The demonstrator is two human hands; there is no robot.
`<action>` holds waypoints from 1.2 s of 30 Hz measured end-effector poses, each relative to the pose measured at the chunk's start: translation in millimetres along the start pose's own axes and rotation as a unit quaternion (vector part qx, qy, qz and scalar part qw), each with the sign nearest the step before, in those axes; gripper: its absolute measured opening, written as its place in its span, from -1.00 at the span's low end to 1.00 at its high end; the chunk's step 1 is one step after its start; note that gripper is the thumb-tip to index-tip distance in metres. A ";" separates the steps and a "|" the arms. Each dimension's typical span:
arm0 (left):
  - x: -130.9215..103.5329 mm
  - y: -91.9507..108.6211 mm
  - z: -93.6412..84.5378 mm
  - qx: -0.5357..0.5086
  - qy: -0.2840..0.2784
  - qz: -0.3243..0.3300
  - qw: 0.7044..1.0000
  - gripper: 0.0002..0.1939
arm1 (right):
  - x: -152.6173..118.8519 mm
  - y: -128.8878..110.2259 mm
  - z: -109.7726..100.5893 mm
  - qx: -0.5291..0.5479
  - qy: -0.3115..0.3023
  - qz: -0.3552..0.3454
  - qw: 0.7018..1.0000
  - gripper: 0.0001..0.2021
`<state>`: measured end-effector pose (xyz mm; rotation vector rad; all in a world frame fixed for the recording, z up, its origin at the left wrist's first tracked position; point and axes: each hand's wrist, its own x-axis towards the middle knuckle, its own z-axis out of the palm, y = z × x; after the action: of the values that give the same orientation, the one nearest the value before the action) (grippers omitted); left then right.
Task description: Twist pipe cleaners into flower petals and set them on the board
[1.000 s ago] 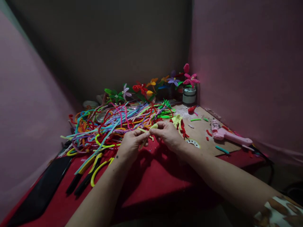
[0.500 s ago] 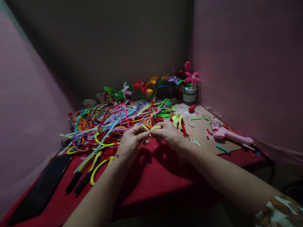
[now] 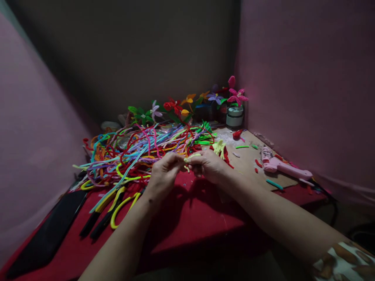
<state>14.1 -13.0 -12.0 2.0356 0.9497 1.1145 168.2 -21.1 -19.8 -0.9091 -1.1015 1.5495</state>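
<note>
Left hand: the left hand [image 3: 164, 171] hovers above the red table [image 3: 190, 226], fingers pinched on one end of the pale yellow pipe cleaner [image 3: 191, 157].
Right hand: the right hand [image 3: 209, 166] faces it, thumb and fingers clamped on the other end of the same piece; the two sets of fingertips nearly touch.
Pipe cleaner: a short pale yellow length, bent, bridging the small gap between both hands, a bit showing above the fingertips and a stub hanging under them; its exact shape is too small to tell.
Position: the piece sits lifted off the cloth, just in front of the pile of coloured pipe cleaners [image 3: 140, 150].
Pile: a loose tangle of red, blue, purple, yellow and green strands spread behind and left of the hands.
Pliers: yellow-handled pliers [image 3: 117, 205] lie on the cloth left of the left forearm, apart from it.
Glue gun: a pink glue gun [image 3: 283, 167] rests on the wooden board [image 3: 249, 164], well right of the right hand.
Flowers: finished pipe-cleaner flowers [image 3: 190, 103] stand along the back corner.
</note>
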 end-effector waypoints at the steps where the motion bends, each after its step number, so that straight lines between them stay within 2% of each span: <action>1: 1.1 1.0 -1.6 -0.071 -0.014 -0.061 0.996 -0.84 | -0.5 0.1 0.3 -0.032 -0.003 -0.035 0.999 -0.91; 3: 3.3 0.8 -4.8 -0.180 -0.053 -0.154 0.970 -0.80 | -1.7 0.4 1.2 -0.097 0.005 -0.093 0.991 -0.91; 6: 6.0 -2.2 -9.1 -0.247 -0.107 -0.208 0.940 -0.79 | -3.7 1.1 2.0 -0.180 0.021 -0.151 0.972 -0.91; 11: 7.0 -1.3 -15.5 -0.224 -0.135 -0.235 0.936 -0.74 | -8.2 -1.0 2.9 -0.297 0.014 -0.261 0.918 -0.87; 15: 7.4 1.6 -19.1 -0.223 -0.163 -0.232 0.933 -0.80 | -12.6 -7.6 4.9 -0.396 0.025 -0.359 0.845 -0.87; 18: 7.6 4.4 -20.0 -0.190 -0.170 -0.218 0.942 -0.82 | -14.5 -10.7 5.7 -0.436 0.030 -0.380 0.815 -0.85; 22: 4.6 8.5 -15.8 -0.069 -0.154 -0.156 0.973 -0.80 | -14.4 -9.2 6.2 -0.436 0.052 -0.342 0.831 -0.85; 24: 1.4 8.6 -10.8 0.061 -0.102 -0.075 0.990 -0.83 | -13.2 -6.6 6.4 -0.424 0.071 -0.313 0.847 -0.85; 25: -0.3 8.2 -7.8 0.144 -0.066 -0.015 0.987 -0.85 | -12.2 -5.1 6.4 -0.411 0.080 -0.293 0.860 -0.85; 26: -1.9 7.8 -4.7 0.233 -0.029 0.055 0.970 -0.86 | -11.1 -3.6 6.4 -0.392 0.086 -0.270 0.875 -0.85; 28: -4.6 7.3 0.9 0.401 0.024 0.192 0.895 -0.83 | -8.7 -0.8 5.8 -0.336 0.091 -0.212 0.913 -0.86; 30: -6.4 8.1 5.0 0.511 0.047 0.283 0.810 -0.78 | -6.3 0.9 4.6 -0.264 0.085 -0.158 0.948 -0.87; 31: -7.1 8.7 6.4 0.541 0.054 0.310 0.780 -0.77 | -5.2 1.4 3.7 -0.229 0.078 -0.135 0.961 -0.88; 33: -8.4 9.8 8.3 0.567 0.060 0.341 0.748 -0.78 | -3.5 1.8 1.5 -0.172 0.060 -0.095 0.979 -0.85; 36: -9.7 8.1 9.7 0.561 0.059 0.353 0.747 -0.80 | -1.8 0.9 -1.3 -0.104 0.029 -0.043 0.993 -0.79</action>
<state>21.2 -27.1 -14.2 3.5788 1.0571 1.1313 169.5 -22.6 -21.0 -1.0248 -1.2610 1.3476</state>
